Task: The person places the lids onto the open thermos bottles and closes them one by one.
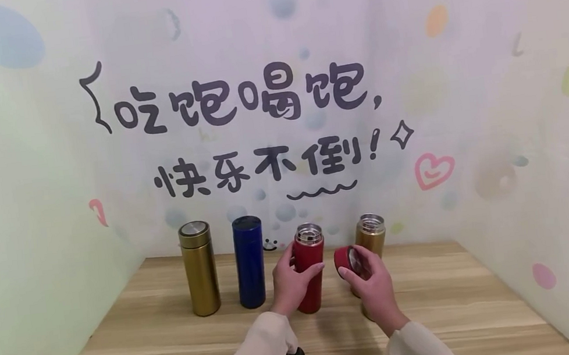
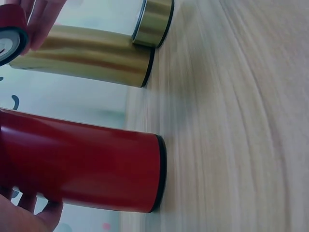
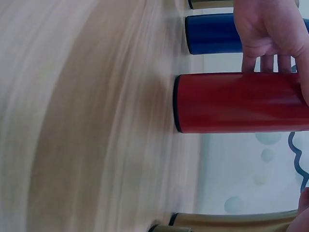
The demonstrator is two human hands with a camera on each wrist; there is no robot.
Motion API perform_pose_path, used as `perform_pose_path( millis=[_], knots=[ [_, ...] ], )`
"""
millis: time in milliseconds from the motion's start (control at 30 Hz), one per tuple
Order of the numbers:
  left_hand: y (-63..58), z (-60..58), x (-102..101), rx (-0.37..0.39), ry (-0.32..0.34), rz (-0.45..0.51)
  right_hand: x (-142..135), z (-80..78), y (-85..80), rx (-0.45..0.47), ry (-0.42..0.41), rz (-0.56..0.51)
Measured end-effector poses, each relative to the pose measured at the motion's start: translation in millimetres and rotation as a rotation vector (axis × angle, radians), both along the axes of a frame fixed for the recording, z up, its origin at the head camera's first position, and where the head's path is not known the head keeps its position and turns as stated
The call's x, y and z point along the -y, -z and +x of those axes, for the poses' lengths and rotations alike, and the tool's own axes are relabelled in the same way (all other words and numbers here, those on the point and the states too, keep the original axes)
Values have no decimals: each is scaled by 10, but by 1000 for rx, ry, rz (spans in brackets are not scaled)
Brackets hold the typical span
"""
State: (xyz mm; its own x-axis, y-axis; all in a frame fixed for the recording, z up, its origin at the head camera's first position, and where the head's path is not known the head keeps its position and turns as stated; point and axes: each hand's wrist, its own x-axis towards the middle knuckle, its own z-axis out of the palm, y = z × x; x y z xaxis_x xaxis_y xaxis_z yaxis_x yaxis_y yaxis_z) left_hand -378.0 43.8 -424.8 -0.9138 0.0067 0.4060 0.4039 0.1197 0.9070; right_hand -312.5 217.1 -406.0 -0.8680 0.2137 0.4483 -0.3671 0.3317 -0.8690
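Observation:
A red thermos bottle (image 1: pixel 310 252) stands upright and uncapped on the wooden table, its metal mouth showing. My left hand (image 1: pixel 291 284) grips it around the body, thumb across the front. Just to its right, my right hand (image 1: pixel 377 287) holds the red lid (image 1: pixel 343 260) tilted on its side, between thumb and fingers. Behind that hand is an uncapped gold thermos bottle (image 1: pixel 371 241), partly hidden. Its bare metal rim faces up. In the left wrist view, a gold lid (image 2: pixel 154 21) sits on the table by the gold bottle's base.
On the left of the table (image 1: pixel 151 345) stand a capped gold bottle (image 1: pixel 201 278) and a capped blue bottle (image 1: pixel 250 266). A printed wall (image 1: pixel 258 40) rises directly behind the table, with side walls left and right.

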Motion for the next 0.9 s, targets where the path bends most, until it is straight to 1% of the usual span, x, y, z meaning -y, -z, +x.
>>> perform_pose_path(
  millis=[133,467,633,900],
  knots=[
    [3,16,12,-8,1,1,20,-26,-45,-1,-5,-15],
    [27,87,48,-19,-15,-17,83,-51,-135,-7,-59,-40],
    [30,99,58,-14,-21,-23,112,-64,-179,-22,-59,-39],
    [36,103,81,-20,-7,-30,179,-117,-243,-67,-52,-16]
  ],
)
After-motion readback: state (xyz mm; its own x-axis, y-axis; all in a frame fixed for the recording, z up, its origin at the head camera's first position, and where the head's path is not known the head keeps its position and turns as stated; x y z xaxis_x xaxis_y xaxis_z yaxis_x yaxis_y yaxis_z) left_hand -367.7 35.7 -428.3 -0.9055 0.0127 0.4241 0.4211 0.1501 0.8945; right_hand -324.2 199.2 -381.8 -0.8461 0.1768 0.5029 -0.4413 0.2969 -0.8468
